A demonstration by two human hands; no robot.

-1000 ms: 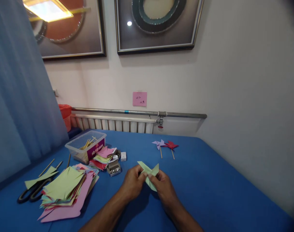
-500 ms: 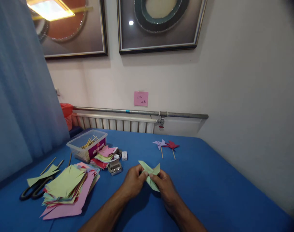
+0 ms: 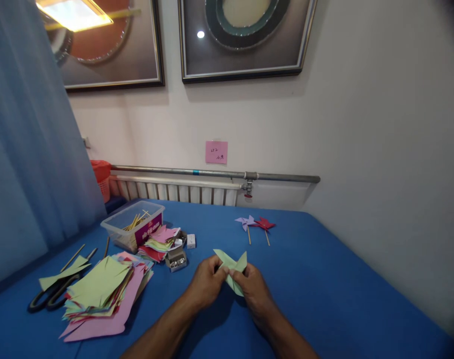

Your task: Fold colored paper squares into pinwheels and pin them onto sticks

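Note:
Both my hands meet over the blue table (image 3: 324, 289) and pinch one light green folded paper piece (image 3: 232, 264). My left hand (image 3: 206, 283) grips its left side with closed fingers. My right hand (image 3: 251, 288) holds the right side, thumb pressed on the middle. Two pointed flaps of the paper stick up beyond my fingers. The lower part of the paper is hidden between my hands.
A stack of coloured paper sheets (image 3: 99, 289) lies at the left, with black scissors (image 3: 49, 298) beside it. A clear plastic box of sticks (image 3: 133, 229), a small box of pins (image 3: 176, 260) and two finished pinwheels (image 3: 255, 225) sit farther back. A wall with a radiator (image 3: 174, 192) stands behind.

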